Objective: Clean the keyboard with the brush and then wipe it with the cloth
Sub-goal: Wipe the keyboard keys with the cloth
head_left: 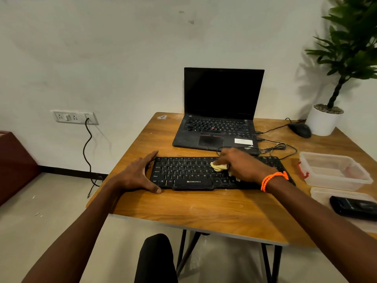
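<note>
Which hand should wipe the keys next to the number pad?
Right. The right hand already presses the cloth on the keyboard, nearer that end. The left hand braces the keyboard's left edge.

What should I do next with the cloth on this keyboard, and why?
Probably slide the right hand with the yellow cloth leftward along the keyboard: it sits mid-board, the left keys lie uncovered, and the left hand braces that end.
</note>
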